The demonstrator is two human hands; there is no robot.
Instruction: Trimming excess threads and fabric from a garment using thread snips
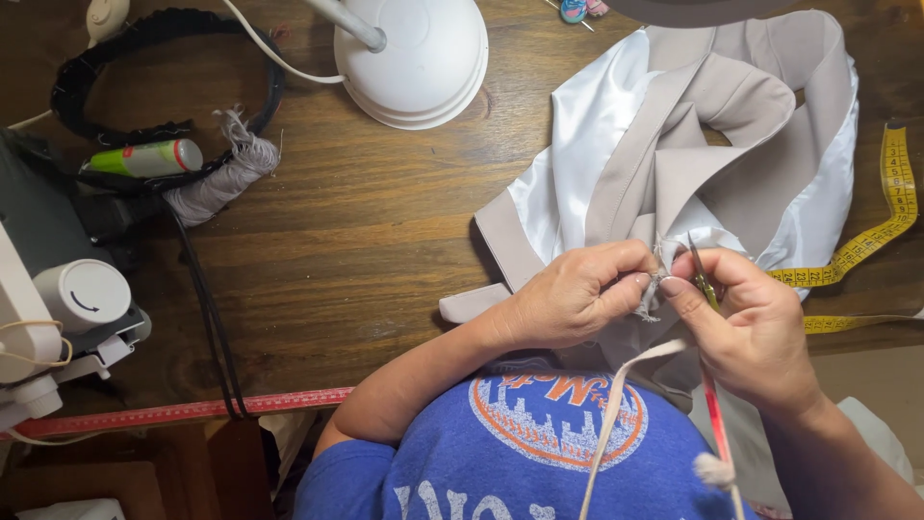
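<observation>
My left hand point(576, 294) pinches the frayed edge of a beige garment point(712, 125) with a white satin lining point(568, 164), which lies on the wooden table point(366, 250). My right hand point(746, 323) grips a thin tool with a metal tip and a red handle point(710, 385), its point set into the loose threads between my two hands. A narrow beige strip point(616, 414) hangs from under my right hand across my blue printed shirt.
A white lamp base point(414, 63) stands at the table's back. A yellow tape measure point(890, 221) lies at right. At left are a sewing machine point(58, 299), a roll of grey fabric point(217, 183), a green-and-white tube point(144, 159) and black cord. A red ruler point(183, 412) lines the near edge.
</observation>
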